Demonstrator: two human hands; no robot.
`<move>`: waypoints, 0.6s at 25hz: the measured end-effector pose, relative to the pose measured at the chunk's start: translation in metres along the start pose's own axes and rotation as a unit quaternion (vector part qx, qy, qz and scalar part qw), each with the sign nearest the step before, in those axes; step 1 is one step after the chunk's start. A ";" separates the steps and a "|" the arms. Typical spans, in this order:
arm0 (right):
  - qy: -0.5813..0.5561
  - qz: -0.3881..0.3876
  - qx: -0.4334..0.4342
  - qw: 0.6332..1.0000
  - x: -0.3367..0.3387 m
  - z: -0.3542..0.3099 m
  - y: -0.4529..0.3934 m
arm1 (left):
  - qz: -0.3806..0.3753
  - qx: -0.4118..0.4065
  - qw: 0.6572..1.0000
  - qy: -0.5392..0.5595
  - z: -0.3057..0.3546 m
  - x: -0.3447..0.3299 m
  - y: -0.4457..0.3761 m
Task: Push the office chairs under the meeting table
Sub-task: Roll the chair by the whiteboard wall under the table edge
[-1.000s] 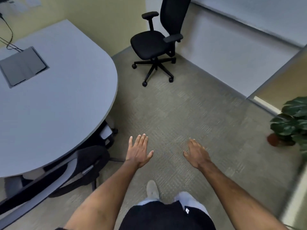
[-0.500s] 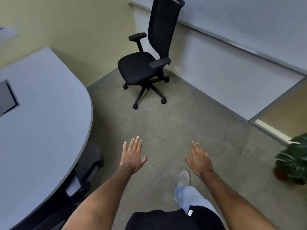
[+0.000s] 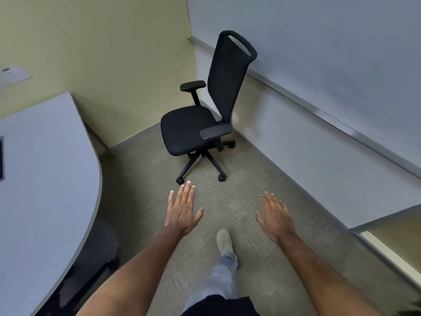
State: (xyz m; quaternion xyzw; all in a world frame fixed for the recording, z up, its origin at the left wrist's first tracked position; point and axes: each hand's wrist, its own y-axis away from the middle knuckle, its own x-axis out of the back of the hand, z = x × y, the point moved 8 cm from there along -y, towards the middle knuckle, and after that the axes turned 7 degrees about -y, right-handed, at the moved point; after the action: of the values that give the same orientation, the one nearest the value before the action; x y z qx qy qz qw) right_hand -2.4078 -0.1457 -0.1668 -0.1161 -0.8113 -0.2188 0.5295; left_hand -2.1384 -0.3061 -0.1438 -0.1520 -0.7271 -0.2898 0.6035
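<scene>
Hands out front, left hand [image 3: 183, 212] and right hand [image 3: 274, 216] apart, flat, holding nothing — chair [image 3: 200, 126] parked in the room's corner, well off the table [image 3: 45, 167] edge, so next: reach it, grab the backrest, roll it across.

Soft, even indoor light, faint shadows, wide-angle bending and slight blur at edges.

An office chair [image 3: 196, 131] is standing in the room's corner, ahead of both hands and apart from them. The meeting table [image 3: 43, 179] is lying to the left of the left hand [image 3: 183, 210], with the right hand [image 3: 274, 216] reaching alongside; a foot [image 3: 224, 240] is stepping between and below them.
</scene>
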 end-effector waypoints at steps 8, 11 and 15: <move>-0.011 0.024 0.045 0.999 0.080 0.021 -0.202 | 0.013 0.029 0.999 0.020 0.012 0.057 -0.208; 0.008 0.034 0.056 0.998 0.119 0.031 -0.275 | 0.027 0.031 0.999 0.025 0.020 0.093 -0.281; 0.027 0.063 0.083 0.994 0.172 0.032 -0.366 | 0.074 0.040 0.996 0.038 0.025 0.136 -0.355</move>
State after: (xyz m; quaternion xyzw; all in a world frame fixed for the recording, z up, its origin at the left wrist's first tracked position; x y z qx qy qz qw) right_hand -2.6582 -0.4593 -0.1064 -0.1161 -0.8032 -0.1199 0.5719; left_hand -2.3918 -0.5877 -0.0993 -0.1699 -0.7014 -0.2208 0.6560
